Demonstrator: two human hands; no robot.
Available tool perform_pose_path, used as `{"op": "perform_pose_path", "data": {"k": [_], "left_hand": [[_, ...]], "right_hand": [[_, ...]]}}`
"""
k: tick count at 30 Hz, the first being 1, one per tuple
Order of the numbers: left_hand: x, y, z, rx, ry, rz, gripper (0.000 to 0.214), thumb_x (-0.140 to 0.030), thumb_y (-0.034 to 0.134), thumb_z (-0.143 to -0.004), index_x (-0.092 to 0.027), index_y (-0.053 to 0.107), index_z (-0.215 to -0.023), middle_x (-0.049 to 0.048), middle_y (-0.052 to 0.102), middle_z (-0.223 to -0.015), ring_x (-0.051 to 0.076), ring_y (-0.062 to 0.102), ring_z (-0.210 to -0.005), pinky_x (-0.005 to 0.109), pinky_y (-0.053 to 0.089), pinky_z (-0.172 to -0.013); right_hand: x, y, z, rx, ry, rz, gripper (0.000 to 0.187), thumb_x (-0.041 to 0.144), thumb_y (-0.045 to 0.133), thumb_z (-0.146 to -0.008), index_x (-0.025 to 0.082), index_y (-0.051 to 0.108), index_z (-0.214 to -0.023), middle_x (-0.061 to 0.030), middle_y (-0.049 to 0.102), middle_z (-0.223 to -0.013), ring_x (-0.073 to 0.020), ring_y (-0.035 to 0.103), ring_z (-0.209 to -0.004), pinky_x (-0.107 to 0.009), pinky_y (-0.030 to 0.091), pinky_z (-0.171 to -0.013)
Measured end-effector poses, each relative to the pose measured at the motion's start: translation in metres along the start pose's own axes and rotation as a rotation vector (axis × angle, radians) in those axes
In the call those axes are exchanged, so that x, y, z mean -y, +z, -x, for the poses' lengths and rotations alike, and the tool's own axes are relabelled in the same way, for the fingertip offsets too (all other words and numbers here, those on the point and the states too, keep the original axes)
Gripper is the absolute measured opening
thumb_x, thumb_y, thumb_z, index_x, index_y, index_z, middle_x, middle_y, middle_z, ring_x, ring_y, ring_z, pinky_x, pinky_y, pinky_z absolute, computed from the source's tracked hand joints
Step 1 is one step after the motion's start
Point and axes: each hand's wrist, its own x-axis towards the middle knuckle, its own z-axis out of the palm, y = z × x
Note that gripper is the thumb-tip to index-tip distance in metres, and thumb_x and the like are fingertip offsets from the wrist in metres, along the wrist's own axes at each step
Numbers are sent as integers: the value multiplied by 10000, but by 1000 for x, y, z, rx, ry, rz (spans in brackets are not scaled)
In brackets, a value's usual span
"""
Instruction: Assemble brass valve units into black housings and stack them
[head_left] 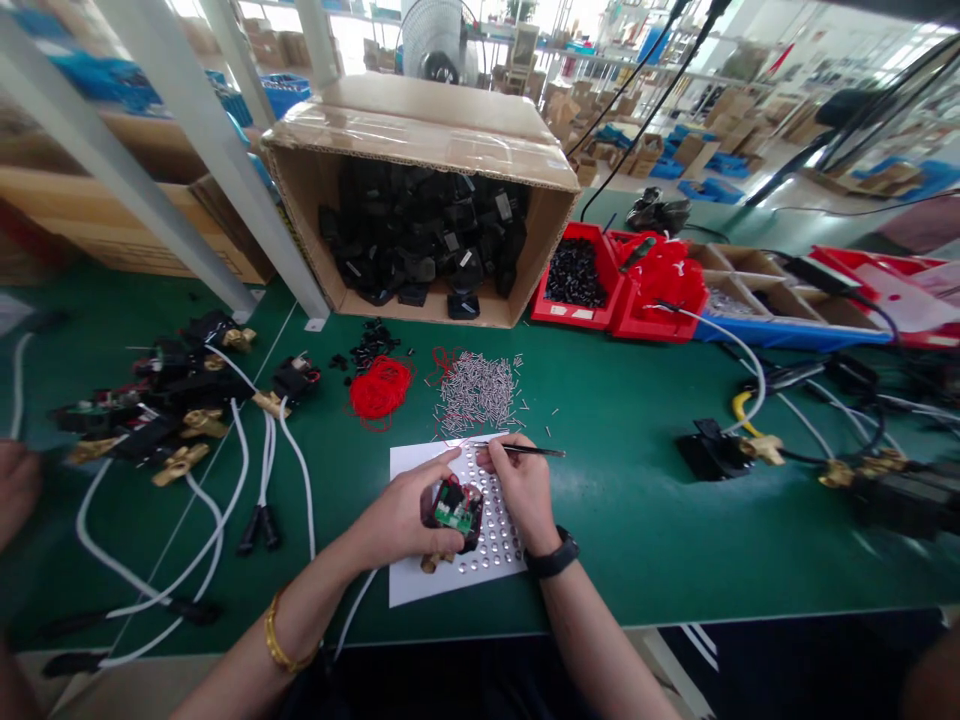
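My left hand point(409, 510) is closed around a small black housing with a green circuit board point(456, 510), red wires and a brass fitting on its lower side. A white cable trails from it towards the table's front edge. In my right hand point(523, 490) is a thin dark tool that looks like tweezers point(551, 453), its tip pointing left just above the housing. Both hands are over a white sheet point(403, 590) carrying rows of round, shiny silver pieces point(495, 530). Behind the sheet lie a heap of small metal pins point(480, 392) and a bundle of red wire point(381, 388).
A cardboard box point(420, 135) of black housings lies on its side at the back. Red bins point(574, 315) and a blue divided tray point(795, 330) stand right of it. Cabled assemblies point(180, 400) crowd the left; more point(712, 450) lie right. Another person's hand point(15, 490) shows at the left edge.
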Motion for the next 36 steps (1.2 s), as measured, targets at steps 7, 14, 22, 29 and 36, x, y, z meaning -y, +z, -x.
{"op": "perform_pose_path", "data": {"k": [7, 14, 22, 29, 36], "left_hand": [[-27, -5, 29, -453, 24, -218, 667, -338, 813, -550, -218, 506, -1130, 77, 444, -1257, 278, 426, -1185, 432, 345, -1018], [6, 27, 12, -670, 49, -17, 703, -136, 768, -584, -222, 409, -1182, 58, 481, -1216, 237, 480, -1139, 418, 359, -1017], [25, 30, 6, -620, 69, -14, 720, -205, 801, -595, -254, 405, -1194, 32, 517, -1167, 210, 532, -1070, 375, 416, -964], [20, 31, 6, -637, 54, -41, 732, -181, 800, -593, -244, 402, -1203, 42, 516, -1194, 216, 522, -1093, 393, 401, -985], [20, 31, 5, -636, 56, -53, 723, -174, 803, -586, -231, 413, -1192, 47, 517, -1207, 219, 510, -1111, 397, 396, -993]], "right_hand": [[0, -2, 1, -20, 19, -203, 260, 372, 678, -763, 157, 540, -811, -50, 664, -698, -183, 654, -653, -290, 531, -627], [44, -13, 32, 63, 294, -784, 301, 328, 770, -688, 170, 576, -854, -106, 697, -887, -207, 664, -856, -285, 540, -724], [52, 18, 55, 24, 224, -792, 232, 300, 792, -662, 159, 628, -745, -56, 699, -838, -118, 621, -757, -229, 475, -772], [54, 17, 51, -22, 218, -654, 274, 337, 802, -633, 149, 632, -736, -68, 691, -843, -171, 608, -811, -300, 442, -800], [54, 14, 47, -4, 214, -596, 253, 323, 789, -650, 165, 617, -746, -62, 693, -835, -181, 613, -794, -309, 443, -767]]}}
